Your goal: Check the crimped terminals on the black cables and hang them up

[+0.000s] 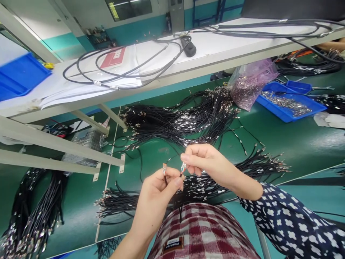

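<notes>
My left hand (159, 187) is closed around a thin black cable, whose two ends stick up from the fingers. One end (164, 169) has a small metal and orange tip. The other end (183, 167) carries a small silvery connector with coloured wires, pinched between the thumb and fingertips of my right hand (201, 160). Both hands are close together, above a bundle of black cables (199, 187) lying near the table's front edge. Behind them lies a larger pile of black cables (185, 120) with silvery pieces along it.
A white shelf (210, 59) crosses the back, holding looped cables and papers. On the green table (269, 133) are a plastic bag of metal parts (246, 88) and a blue tray (285, 113). More cables (40, 212) lie at the left. A blue bin (23, 75) stands upper left.
</notes>
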`<state>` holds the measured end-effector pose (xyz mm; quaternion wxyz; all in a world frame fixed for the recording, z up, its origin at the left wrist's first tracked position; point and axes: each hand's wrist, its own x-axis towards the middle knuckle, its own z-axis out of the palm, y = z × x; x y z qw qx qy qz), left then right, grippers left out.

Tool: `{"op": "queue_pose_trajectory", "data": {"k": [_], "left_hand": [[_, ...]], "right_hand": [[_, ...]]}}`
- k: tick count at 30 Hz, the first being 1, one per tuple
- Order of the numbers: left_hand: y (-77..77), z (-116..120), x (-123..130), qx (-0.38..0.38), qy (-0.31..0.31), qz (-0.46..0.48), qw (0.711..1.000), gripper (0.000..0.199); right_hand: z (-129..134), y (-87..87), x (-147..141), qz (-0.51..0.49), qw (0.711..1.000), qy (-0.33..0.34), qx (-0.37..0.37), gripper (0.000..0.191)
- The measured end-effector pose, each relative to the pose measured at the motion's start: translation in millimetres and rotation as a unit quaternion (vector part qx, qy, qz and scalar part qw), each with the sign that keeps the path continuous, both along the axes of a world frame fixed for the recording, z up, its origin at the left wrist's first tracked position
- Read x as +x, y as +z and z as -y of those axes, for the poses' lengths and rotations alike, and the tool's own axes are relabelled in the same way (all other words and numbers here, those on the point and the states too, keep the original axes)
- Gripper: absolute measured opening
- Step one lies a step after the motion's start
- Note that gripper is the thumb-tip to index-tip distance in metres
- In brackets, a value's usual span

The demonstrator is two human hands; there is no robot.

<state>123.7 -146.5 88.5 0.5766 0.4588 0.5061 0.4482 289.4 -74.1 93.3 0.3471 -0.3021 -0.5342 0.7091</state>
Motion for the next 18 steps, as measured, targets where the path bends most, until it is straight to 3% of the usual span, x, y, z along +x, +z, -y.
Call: {"op": "queue_pose_trajectory", "data": {"k": [10, 18], "left_hand": [[-0.7, 2.0, 0.0, 0.0, 0.001, 0.003, 1.0, 0.01], [1.6, 0.5, 8.7, -0.007, 0.007, -0.015, 1.0, 0.012]], "right_hand": [[-1.2, -4.7, 4.4, -0.009, 0.999, 0.025, 0.018, 0.038], [-5.7, -10.3, 5.1, 0.016, 0.998, -0.008, 0.063, 0.033]]}}
